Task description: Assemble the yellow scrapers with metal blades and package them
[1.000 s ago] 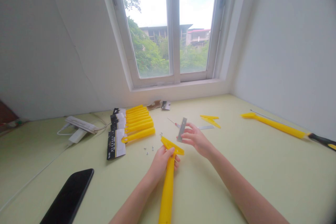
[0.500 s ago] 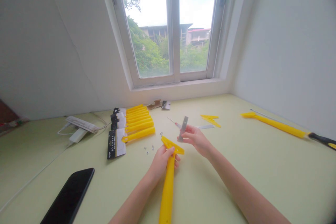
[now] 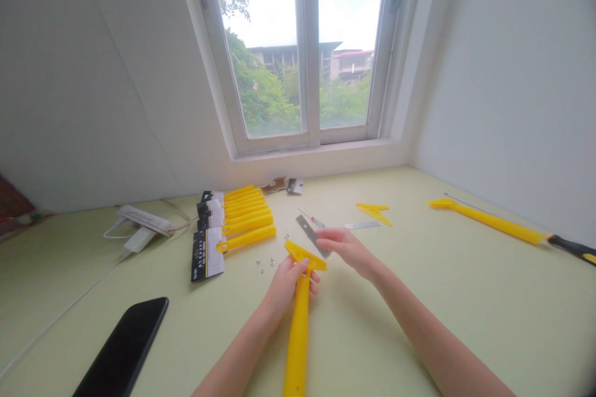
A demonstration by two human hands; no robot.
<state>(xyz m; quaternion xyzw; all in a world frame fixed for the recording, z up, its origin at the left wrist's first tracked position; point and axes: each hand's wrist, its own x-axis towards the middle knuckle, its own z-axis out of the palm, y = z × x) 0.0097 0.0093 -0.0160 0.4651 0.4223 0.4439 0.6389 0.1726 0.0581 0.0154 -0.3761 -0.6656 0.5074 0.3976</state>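
Note:
My left hand (image 3: 284, 285) is closed around the neck of a yellow plastic scraper handle (image 3: 298, 335), just below its wide triangular head. The long handle points toward me. In my right hand (image 3: 342, 245) a flat grey metal blade (image 3: 310, 232) is pinched by one end, tilted just behind and above the scraper's head. Whether blade and head touch, I cannot tell. Several small screws (image 3: 262, 265) lie on the table left of the head. Behind the blade rests a thin screwdriver (image 3: 317, 222), partly hidden. A second blade (image 3: 363, 224) lies flat beyond my right hand.
Several yellow scraper handles with cards (image 3: 246, 220) lie in a row at the left. Yellow plastic pieces (image 3: 375, 211) sit at the back right. A long yellow scraper (image 3: 493, 223) is far right. A phone (image 3: 123, 347) and a power strip (image 3: 144, 221) are at the left.
My right hand has turned the blade from nearly upright to a slant leaning left, and brought it closer to the scraper's head. My left hand keeps its hold with hardly any movement.

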